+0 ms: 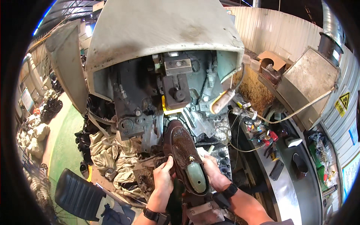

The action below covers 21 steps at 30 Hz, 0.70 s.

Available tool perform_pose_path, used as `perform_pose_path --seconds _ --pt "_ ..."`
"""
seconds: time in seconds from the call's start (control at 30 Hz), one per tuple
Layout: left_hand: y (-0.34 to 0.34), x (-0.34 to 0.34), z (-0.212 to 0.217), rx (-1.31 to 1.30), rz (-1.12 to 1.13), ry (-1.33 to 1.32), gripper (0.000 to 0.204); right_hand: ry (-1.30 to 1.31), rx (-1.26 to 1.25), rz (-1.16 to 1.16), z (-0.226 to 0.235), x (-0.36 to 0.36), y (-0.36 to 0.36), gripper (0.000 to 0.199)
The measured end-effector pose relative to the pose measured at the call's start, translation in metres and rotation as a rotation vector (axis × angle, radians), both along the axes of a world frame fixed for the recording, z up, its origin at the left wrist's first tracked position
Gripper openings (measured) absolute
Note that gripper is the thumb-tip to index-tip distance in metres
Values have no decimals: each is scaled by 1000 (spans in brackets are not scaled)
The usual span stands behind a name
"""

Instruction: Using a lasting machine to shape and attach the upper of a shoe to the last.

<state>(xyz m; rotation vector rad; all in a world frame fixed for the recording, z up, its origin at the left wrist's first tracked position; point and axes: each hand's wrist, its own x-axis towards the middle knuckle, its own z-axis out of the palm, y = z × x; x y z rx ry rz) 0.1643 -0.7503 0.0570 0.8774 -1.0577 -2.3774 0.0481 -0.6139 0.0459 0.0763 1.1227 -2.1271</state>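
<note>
A dark brown leather shoe (179,140), woven-textured on top with a small gold ornament, is held between my two hands. A green shoe last (195,177) with a round hole fills its opening. My left hand (164,176) grips the shoe's left side, thumb uppermost. On the other side, my right hand (213,171) is closed around the heel half, its fingertips partly hidden. Something white (202,152) shows beside that hand; I cannot make out what it is. The toe points away from me, right at the working parts of a grey machine (168,24).
A lamp-like cylinder (222,101) hangs on a cable at the machine's right. Tools lie on the right bench, with a phone (276,170) and a dark shoe (300,165). Crumpled beige cloth (123,159) lies left of the machine. A black chair (78,195) stands at lower left.
</note>
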Motion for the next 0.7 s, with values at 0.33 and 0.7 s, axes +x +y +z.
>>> perform_pose_path --seconds 0.33,0.7 --pt "-17 -29 -20 86 58 1 20 -49 48 -34 -6 -30 -19 30" --pt "6 -60 -72 42 412 -56 24 -57 -64 -61 -35 -36 -27 21"
